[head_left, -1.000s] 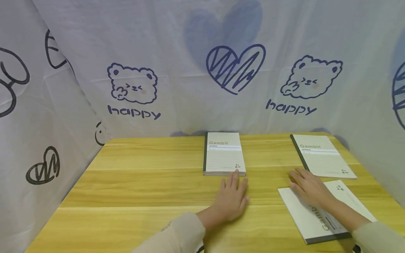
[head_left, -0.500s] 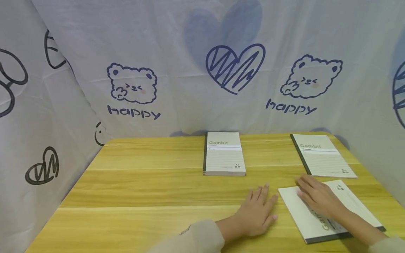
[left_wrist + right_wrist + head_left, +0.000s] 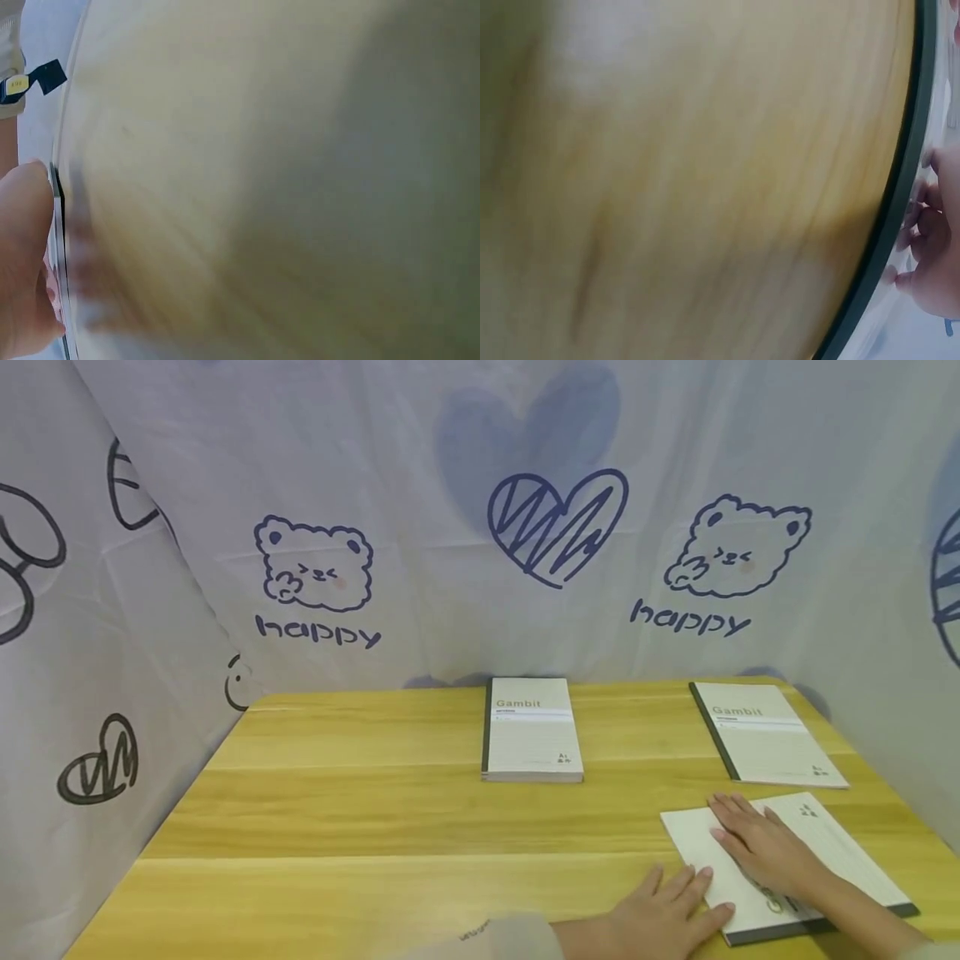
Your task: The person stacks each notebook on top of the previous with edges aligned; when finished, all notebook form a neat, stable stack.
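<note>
The nearest notebook (image 3: pixel 806 835), white with a dark spine and "Gambit" lettering, lies turned on the table at the right of the head view. My right hand (image 3: pixel 772 856) rests on its cover with the fingers extended and hides part of the lettering. At its left edge is my left hand (image 3: pixel 663 914), whose fingertips reach onto the cover. In the left wrist view, the left hand (image 3: pixel 26 262) shows beside the notebook's edge. The right wrist view has the right hand (image 3: pixel 934 232) above the dark spine (image 3: pixel 900 195).
A neat stack of notebooks (image 3: pixel 531 735) sits at the back middle of the wooden table (image 3: pixel 337 810). Another notebook (image 3: pixel 768 735) lies at the back right, behind the nearest one. A printed white curtain (image 3: pixel 435 602) hangs along the table's back and sides.
My left hand has moved from the front of the stack, right and nearer, to the turned notebook's left edge. My right hand has slid slightly nearer and right over the cover.
</note>
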Tool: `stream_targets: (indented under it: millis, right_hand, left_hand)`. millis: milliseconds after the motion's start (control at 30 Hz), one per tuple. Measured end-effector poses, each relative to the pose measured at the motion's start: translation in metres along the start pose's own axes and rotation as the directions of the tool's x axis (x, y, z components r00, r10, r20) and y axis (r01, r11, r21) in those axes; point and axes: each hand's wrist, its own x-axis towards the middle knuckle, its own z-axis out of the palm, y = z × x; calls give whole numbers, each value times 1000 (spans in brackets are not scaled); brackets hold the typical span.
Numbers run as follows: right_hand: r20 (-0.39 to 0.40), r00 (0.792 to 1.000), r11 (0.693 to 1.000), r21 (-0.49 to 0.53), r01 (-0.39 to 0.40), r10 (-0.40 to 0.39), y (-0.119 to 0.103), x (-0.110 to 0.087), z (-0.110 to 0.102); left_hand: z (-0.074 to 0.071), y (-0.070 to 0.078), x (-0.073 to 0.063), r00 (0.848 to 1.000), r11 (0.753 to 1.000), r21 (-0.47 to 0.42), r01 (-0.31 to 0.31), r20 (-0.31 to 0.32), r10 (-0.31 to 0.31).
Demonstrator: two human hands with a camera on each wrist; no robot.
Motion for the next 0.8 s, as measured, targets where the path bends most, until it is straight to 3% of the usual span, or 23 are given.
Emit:
stream_targets:
  millis: [167,400,533,800]
  right_hand:
    - [11,1000,1000,-14,-23,23,-7,6,1]
    - [3,999,997,-68,-37,37,-18,17,1]
    - [9,999,994,-98,-52,53,-26,23,0]
    - [20,991,985,-117,-130,133,-39,37,-1]
  left_hand:
    - [-1,1,-1,1000,1000,0,26,15,-26]
    - [0,-5,-6,996,991,-107,82,-9,-83]
    - [2,-9,-8,994,987,-124,106,-1,-107]
    - [1,-13,-14,994,983,-145,111,6,-112]
